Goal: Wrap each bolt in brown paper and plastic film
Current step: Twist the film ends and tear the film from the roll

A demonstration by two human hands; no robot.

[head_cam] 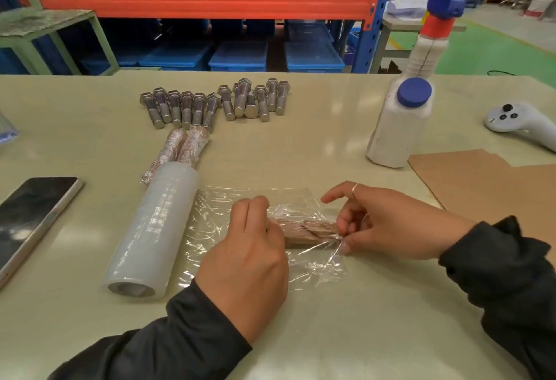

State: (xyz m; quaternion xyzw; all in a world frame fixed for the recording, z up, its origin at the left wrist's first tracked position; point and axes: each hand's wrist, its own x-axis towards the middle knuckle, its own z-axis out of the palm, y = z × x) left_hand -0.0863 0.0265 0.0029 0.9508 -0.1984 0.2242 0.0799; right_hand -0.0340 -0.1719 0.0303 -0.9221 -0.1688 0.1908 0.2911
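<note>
One bolt in work: paper-wrapped bolt (307, 229) lies crosswise on the film sheet (255, 199), near the front of the surface (331, 127).
Left hand (249, 247): grip closed over the bolt's left end, fingers curled down on it.
Right hand (388, 226): grip pinching the film at the bolt's right end; index finger extended.
Film roll (153, 229): on its side, just left of the sheet, sheet joined to it.
Wrapped bolts (177, 152): two, side by side, behind the roll.
Bare bolts (216, 102): row plus a loose cluster, further back.
Brown paper (487, 187): sheets at the right edge.
Bottle (403, 123): white, blue cap, behind the paper.
Phone (33, 217): far left, screen up.
Controller (520, 123): far right.
</note>
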